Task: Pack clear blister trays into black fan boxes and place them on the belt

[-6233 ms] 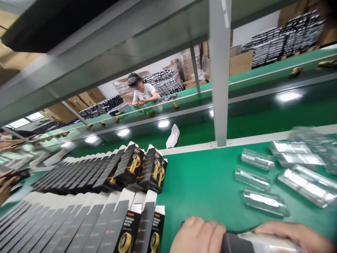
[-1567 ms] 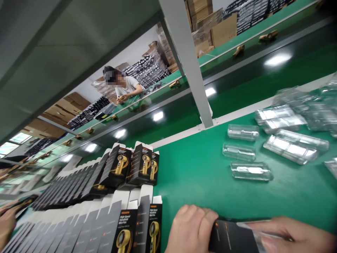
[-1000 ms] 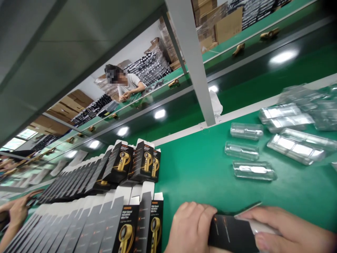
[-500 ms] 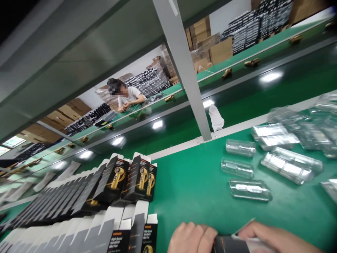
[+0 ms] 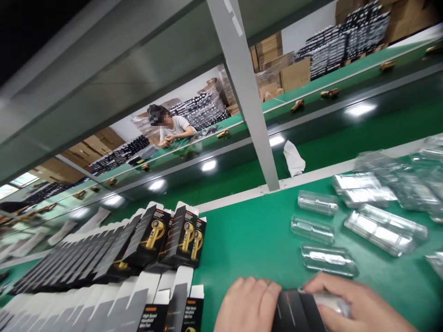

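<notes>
At the bottom edge my left hand [image 5: 247,306] is wrapped round one end of a black carton [image 5: 294,313] lying on the green table [image 5: 249,240]. My right hand [image 5: 360,306] grips the carton's other end, fingers closed over a clear plastic insert [image 5: 332,302] at its mouth. Three clear plastic trays lie just beyond my hands, the nearest clear tray [image 5: 328,259] a short way from my right fingers.
Rows of open black fan cartons [image 5: 138,244] fill the left of the table. A heap of clear blister packs [image 5: 391,203] lies at right. A grey post [image 5: 249,106] stands at the table's far edge. Beyond the conveyor another person [image 5: 169,129] works.
The camera tilted up and back down. My hands stayed on the black carton, and my right fingers have shifted over the clear insert at its end.
</notes>
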### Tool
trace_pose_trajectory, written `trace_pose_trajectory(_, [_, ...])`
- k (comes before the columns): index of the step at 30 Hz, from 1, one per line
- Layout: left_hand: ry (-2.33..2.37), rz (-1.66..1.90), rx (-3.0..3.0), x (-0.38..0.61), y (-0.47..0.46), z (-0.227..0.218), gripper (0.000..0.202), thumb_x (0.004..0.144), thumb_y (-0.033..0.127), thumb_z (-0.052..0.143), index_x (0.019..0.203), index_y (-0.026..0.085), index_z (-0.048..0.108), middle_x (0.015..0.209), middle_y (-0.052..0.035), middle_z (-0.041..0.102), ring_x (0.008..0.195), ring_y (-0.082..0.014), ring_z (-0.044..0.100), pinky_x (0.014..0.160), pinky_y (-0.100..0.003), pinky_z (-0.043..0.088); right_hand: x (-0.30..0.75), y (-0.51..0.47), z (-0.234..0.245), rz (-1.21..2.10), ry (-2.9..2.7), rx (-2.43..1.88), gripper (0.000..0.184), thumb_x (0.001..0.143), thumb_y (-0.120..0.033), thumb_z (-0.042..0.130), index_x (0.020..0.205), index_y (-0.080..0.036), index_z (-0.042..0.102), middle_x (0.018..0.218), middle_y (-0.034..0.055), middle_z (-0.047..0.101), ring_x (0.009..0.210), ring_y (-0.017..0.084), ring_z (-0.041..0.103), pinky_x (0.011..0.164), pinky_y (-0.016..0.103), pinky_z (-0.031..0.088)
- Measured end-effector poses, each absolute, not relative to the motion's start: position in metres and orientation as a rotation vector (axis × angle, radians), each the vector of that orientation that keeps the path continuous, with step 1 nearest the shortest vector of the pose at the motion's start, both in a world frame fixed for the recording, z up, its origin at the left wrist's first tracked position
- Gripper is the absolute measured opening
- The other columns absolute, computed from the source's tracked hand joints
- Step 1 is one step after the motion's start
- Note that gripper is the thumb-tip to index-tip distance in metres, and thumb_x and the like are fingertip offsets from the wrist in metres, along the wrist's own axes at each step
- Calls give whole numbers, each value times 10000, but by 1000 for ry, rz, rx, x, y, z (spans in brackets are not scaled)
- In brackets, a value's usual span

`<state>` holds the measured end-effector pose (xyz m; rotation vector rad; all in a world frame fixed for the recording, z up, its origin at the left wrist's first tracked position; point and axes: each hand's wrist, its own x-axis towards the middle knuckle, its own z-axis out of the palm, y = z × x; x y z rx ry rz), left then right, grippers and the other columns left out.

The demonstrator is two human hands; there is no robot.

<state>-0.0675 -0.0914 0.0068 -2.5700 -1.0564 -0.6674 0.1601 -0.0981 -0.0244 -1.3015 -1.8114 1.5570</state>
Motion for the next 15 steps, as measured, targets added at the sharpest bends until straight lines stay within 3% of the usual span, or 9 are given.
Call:
trace_pose_trajectory(3, [-1183, -519, -2764, -60, -69, 36, 599, 812, 714, 365, 1045, 187, 528, 866, -9, 640, 725, -178, 585, 660, -326, 457, 165, -85, -11, 1336, -1825, -1348, 308, 928, -468, 405, 1118, -302, 582, 1172, 1, 560, 1120, 196, 502, 959, 238, 372])
trace_pose_trajectory(7, [-1341, -285, -2945, -40, -39, 62, 514, 816, 603, 520, 1187, 254, 452, 1051, 12, 614, 919, -187, 572, 792, -353, 476, 173, -66, -4, 1456, -1443, -1481, 497, 895, -695, 275, 1233, -339, 349, 1302, 21, 430, 1134, 211, 472, 895, 299, 452])
trace_pose_trajectory(10, [-1389, -301, -2981, -29, -27, 63, 511, 828, 616, 490, 1179, 246, 459, 1055, 4, 603, 941, -184, 562, 822, -354, 474, 176, -58, -9, 1399, -1359, -1522, 507, 863, -743, 274, 1179, -354, 347, 1297, 0, 426, 1127, 212, 460, 863, 308, 457])
trace_pose_trajectory(13, [-1385, -295, -3010, -24, -21, 58, 516, 823, 628, 485, 1161, 238, 478, 1037, -9, 606, 926, -192, 567, 812, -353, 473, 175, -53, -12, 1395, -1431, -1516, 518, 876, -737, 229, 1171, -326, 341, 1222, 11, 482, 929, 185, 518, 763, 292, 456])
trace_pose_trajectory(15, [-1392, -259, -3047, -26, -14, 58, 490, 825, 606, 505, 1156, 246, 481, 1043, -12, 609, 936, -206, 573, 811, -362, 477, 175, -46, -7, 1494, -1459, -1457, 570, 883, -732, 198, 1191, -276, 344, 1039, 37, 566, 710, 162, 530, 662, 292, 463])
